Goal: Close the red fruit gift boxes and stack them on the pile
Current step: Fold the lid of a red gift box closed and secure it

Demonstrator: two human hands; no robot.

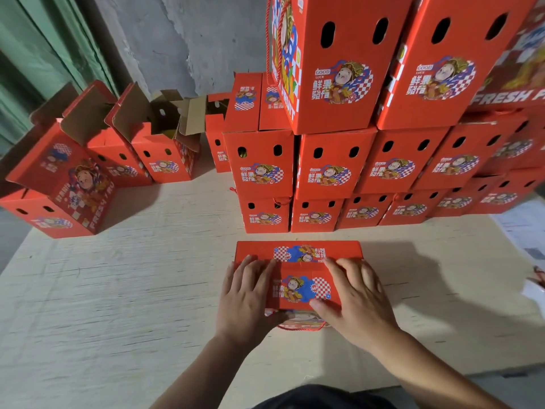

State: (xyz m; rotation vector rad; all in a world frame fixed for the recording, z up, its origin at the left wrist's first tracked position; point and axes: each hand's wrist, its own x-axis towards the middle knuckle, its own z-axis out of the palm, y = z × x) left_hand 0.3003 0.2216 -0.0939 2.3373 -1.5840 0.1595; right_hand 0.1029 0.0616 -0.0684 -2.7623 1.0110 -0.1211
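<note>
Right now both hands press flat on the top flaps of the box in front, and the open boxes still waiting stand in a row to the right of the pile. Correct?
Not quite. Both the left hand and right hand do press flat on the box, but the open boxes stand to the left of the pile, not the right. The head view shows it.

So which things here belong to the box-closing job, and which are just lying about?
Job:
- red box under left hand and right hand
- stacked pile
- open boxes waiting at left

Lying about:
- papers at right edge
- green door
</note>
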